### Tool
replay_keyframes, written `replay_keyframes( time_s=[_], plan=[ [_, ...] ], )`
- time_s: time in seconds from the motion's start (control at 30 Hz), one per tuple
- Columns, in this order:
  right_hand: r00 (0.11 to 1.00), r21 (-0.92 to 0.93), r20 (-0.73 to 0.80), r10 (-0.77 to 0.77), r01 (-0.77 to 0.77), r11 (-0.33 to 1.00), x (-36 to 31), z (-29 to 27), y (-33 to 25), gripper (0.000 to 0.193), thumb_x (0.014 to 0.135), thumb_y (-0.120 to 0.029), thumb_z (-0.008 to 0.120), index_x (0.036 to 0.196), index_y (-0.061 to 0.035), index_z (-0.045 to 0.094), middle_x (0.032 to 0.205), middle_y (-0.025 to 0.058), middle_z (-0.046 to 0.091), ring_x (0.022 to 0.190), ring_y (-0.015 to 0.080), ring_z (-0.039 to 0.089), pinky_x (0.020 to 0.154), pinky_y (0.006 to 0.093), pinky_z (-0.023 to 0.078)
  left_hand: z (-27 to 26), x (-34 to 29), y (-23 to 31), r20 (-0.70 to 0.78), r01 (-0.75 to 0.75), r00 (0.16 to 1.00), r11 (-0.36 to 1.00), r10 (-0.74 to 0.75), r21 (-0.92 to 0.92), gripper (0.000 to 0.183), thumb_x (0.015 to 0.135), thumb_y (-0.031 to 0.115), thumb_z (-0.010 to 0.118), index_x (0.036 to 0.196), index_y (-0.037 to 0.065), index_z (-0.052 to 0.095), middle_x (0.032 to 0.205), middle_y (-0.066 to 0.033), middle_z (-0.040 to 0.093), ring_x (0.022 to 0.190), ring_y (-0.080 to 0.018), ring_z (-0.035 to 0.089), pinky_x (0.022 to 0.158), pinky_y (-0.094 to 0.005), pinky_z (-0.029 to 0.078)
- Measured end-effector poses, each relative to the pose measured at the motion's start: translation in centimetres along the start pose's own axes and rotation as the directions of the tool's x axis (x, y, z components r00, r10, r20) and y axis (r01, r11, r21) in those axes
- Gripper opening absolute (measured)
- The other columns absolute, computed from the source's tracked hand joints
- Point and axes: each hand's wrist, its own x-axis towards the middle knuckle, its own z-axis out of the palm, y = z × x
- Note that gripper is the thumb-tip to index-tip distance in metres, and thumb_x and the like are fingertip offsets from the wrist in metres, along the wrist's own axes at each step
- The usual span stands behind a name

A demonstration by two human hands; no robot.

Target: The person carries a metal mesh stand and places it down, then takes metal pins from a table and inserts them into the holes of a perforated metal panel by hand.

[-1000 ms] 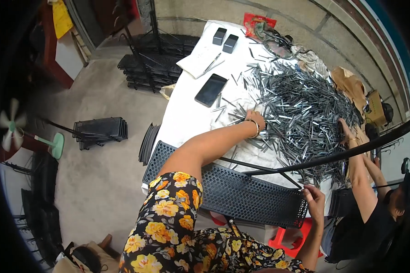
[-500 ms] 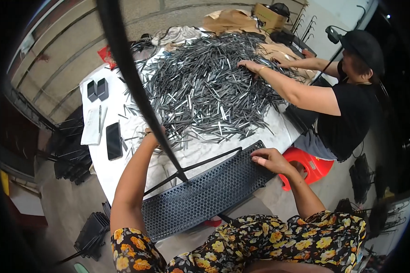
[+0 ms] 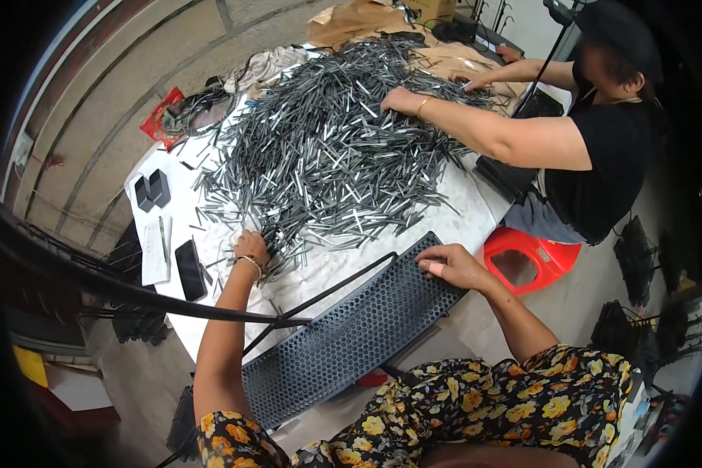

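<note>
Heaped dark strips (image 3: 343, 156) fill the upper centre; below slants a perforated black panel (image 3: 343, 331). Right of centre, the right hand (image 3: 454, 265) touches it, fingers loosely bent; left of centre, the left hand (image 3: 252, 248) curls beside strips. Either's hold I cannot tell.

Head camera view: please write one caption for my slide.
Left hand at the edge of a heap of strips, right hand at one end of a black tray with holes.

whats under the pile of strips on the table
White covering shows around the near edge of the pile, and brown paper borders its far side. What lies beneath the middle is hidden by the strips themselves.
</note>
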Motion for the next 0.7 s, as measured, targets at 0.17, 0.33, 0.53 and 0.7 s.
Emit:
replay_keyframes(
  time_s=[0.17, 0.33, 0.53, 0.7],
  plan=[
    [0.999, 0.120, -0.001, 0.035, -0.034, 0.992, 0.4, -0.2, 0.9, 0.025, 0.088, -0.012, 0.054, 0.104, 0.0059, 0.060, 0.084, 0.0079, 0.063, 0.072, 0.0120, 0.060, 0.065, 0.0242, 0.049, 1.5, 0.8, -3.5, -0.128, -0.152, 0.985, 0.947, 0.120, -0.284, 0.038, 0.074, 0.020, 0.064, 0.100, -0.004, 0.053, 0.088, -0.0214, 0.058, 0.084, -0.0320, 0.059, 0.075, -0.0393, 0.049],
    [0.991, 0.178, -0.018, 0.135, -0.130, 0.975, 0.1, 0.6, 0.8, 0.024, 0.089, -0.012, 0.054, 0.104, 0.0049, 0.060, 0.084, 0.0075, 0.063, 0.070, 0.0104, 0.059, 0.063, 0.0227, 0.049, 3.4, 0.3, -6.8, -0.077, -0.071, 0.997, 0.502, 0.009, -0.862, 0.029, 0.078, 0.019, 0.062, 0.094, -0.004, 0.055, 0.078, -0.0133, 0.060, 0.072, -0.0208, 0.058, 0.064, -0.0326, 0.047],
    [0.985, 0.180, -0.071, 0.155, -0.140, 0.974, 1.2, 2.2, 0.9, 0.023, 0.089, -0.012, 0.055, 0.104, 0.0043, 0.060, 0.088, 0.0074, 0.064, 0.074, 0.0115, 0.061, 0.060, 0.0228, 0.049, 3.3, 0.9, -7.8, 0.179, 0.201, 0.979, -0.319, 0.100, -0.926, 0.021, 0.085, 0.018, 0.057, 0.086, -0.003, 0.056, 0.074, -0.0093, 0.060, 0.062, -0.0175, 0.056, 0.058, -0.0291, 0.048],
    [0.985, 0.230, -0.131, 0.115, -0.083, 0.970, 1.8, 3.8, 1.9, 0.023, 0.088, -0.015, 0.057, 0.102, 0.0013, 0.063, 0.081, 0.0044, 0.064, 0.066, 0.0083, 0.058, 0.054, 0.0201, 0.046, 4.5, 0.4, -6.5, 0.281, 0.324, 0.941, -0.732, 0.187, -0.599, 0.018, 0.086, 0.020, 0.057, 0.084, 0.002, 0.052, 0.077, -0.0101, 0.055, 0.066, -0.0197, 0.055, 0.062, -0.0306, 0.050]
  ],
)
